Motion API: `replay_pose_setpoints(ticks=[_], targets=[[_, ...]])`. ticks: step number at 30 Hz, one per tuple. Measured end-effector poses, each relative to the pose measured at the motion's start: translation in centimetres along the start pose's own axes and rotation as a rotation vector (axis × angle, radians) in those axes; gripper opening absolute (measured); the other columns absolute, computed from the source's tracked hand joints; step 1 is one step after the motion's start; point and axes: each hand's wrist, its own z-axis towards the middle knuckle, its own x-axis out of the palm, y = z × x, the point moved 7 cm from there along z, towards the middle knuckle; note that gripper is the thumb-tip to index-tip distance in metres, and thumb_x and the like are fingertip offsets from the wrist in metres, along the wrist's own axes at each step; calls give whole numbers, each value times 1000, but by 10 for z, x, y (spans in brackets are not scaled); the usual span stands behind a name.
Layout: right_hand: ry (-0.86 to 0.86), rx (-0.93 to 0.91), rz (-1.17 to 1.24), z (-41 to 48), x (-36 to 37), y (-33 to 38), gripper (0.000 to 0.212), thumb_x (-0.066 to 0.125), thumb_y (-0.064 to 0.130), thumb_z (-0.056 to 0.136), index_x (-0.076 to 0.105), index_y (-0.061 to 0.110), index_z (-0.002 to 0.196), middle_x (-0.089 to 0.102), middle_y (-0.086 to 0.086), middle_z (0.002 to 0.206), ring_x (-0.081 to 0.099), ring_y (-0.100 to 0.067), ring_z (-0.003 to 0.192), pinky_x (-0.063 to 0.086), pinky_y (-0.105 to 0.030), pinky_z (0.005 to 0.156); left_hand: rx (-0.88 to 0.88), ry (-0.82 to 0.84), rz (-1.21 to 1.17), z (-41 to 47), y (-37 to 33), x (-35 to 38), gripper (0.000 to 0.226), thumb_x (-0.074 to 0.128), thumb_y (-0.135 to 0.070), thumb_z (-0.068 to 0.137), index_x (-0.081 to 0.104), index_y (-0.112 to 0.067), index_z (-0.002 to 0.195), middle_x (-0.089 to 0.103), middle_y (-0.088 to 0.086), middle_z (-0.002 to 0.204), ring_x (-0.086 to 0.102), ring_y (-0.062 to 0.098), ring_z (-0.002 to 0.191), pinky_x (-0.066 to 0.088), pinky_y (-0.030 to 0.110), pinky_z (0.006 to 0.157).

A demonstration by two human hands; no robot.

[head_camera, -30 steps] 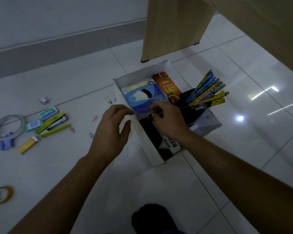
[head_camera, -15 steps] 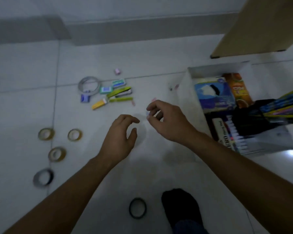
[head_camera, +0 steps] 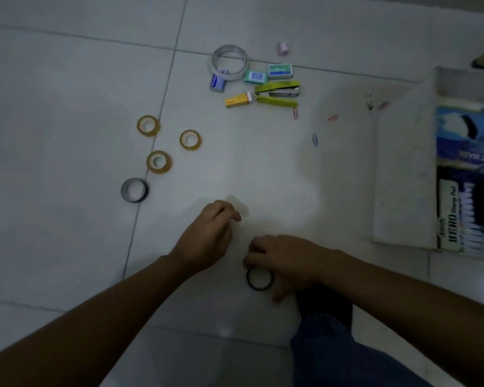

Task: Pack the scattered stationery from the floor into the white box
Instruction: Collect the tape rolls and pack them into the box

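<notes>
- Near the bottom centre of the head view, my right hand (head_camera: 285, 261) sits right on top of the black tape ring (head_camera: 259, 278); its fingers curl over the ring's far rim, touching it, but I cannot tell whether they have pinched it yet.
- My left hand (head_camera: 207, 238) hangs just to the left of it, loosely curled and holding nothing, so the right hand is plainly the nearer one for this pick.
- That ring lies flat on the white floor (head_camera: 67, 247), opening facing up, thin-walled and dark; being round, it has no long axis to line up with.
- From the ring, the white box (head_camera: 403, 177) lies to the right and farther away, already holding packets, so I judge the carry will go right and away from me.
- Farther off on the left lie three yellowish tape rolls (head_camera: 159, 162), a grey roll (head_camera: 134, 190), a green stapler (head_camera: 278, 92), small staple boxes (head_camera: 280, 71) and paper clips (head_camera: 315, 139), all not yet packed.
</notes>
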Motion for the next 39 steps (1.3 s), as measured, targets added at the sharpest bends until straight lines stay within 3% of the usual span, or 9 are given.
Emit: replay_pose_setpoints(ticks=[5,13,15,18,22,27,31,35,39], targets=[[-146,-83,-68,15,-4,1,52,67,38,77,50,25,124,52,-5,116,54,-27,97,51,-41,74,-27,-78,1,-2,12,-16,23,54,0,87,61,-7,107,55,7,110,54,23,101,46,29,86],[-483,130,223,66,-105,-32,53,70,40,79,48,19,123,44,-2,121,48,-21,110,49,-40,88,-279,-372,94,-10,59,-72,23,59,-17,90,59,-9,111,54,9,113,53,24,104,44,29,93],[-555,145,205,90,-135,-37,55,72,34,79,49,13,124,45,-8,124,49,-27,113,47,-42,92,-397,-436,148,-18,75,-89,30,61,-19,88,58,-9,116,52,12,119,49,27,109,41,32,96],[-613,154,168,126,-176,-43,57,70,22,81,46,9,131,44,-13,133,46,-33,118,42,-39,99,-631,-462,236,-33,103,-105,49,62,-31,86,48,-11,128,45,13,131,44,33,117,44,48,94],[-592,193,143,163,-205,-54,58,65,14,82,42,8,135,43,-15,136,45,-36,120,39,-40,97,-872,-300,265,-49,131,-103,80,63,-50,83,28,-14,145,33,12,147,36,37,129,43,53,95],[-471,186,113,181,-203,-60,62,67,19,81,41,11,137,47,-14,134,45,-36,118,43,-43,97,-799,-320,129,-48,142,-101,59,62,-25,89,38,-10,141,47,15,138,45,34,122,43,42,96],[-442,132,27,183,-197,-57,57,69,26,82,45,11,132,50,-12,130,45,-33,113,40,-40,94,-707,-447,6,-25,135,-115,62,66,-29,86,41,-13,139,49,10,136,46,27,124,39,30,97],[-486,156,109,181,-197,-61,57,73,27,79,47,12,128,53,-12,125,49,-33,111,44,-39,91,-660,-481,-21,14,129,-122,70,67,-34,84,34,-14,143,48,10,135,47,26,122,43,35,99],[-541,186,214,181,-211,-62,65,77,26,77,45,12,132,52,-16,127,51,-32,117,44,-38,96,-722,-356,7,28,143,-109,69,64,-34,86,33,-15,145,47,14,136,47,32,122,42,39,98]])
